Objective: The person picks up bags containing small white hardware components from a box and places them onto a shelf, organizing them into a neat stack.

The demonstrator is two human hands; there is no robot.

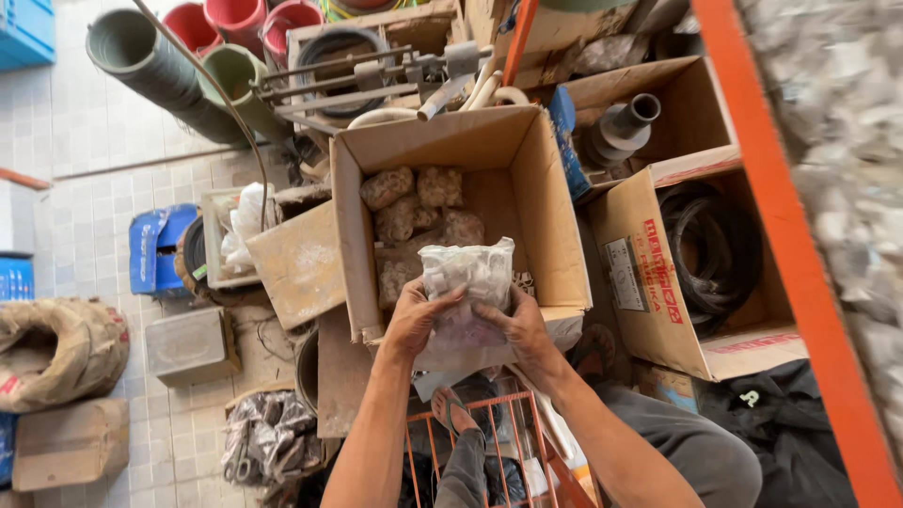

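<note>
Both my hands hold a clear plastic bag of small white fittings (467, 277) over the near edge of an open cardboard box (541, 202). My left hand (417, 315) grips the bag's left side and my right hand (520, 325) grips its right side. Inside the box lie several more bags of brownish fittings (411, 212). My forearms reach up from the bottom of the view.
A second open carton (649, 301) at the right holds coiled black hose (710, 249). An orange shelf post (785, 245) runs down the right. Green pipes (155, 71) and red ones lie at the top left. An orange wire frame (489, 442) and a sandalled foot are below.
</note>
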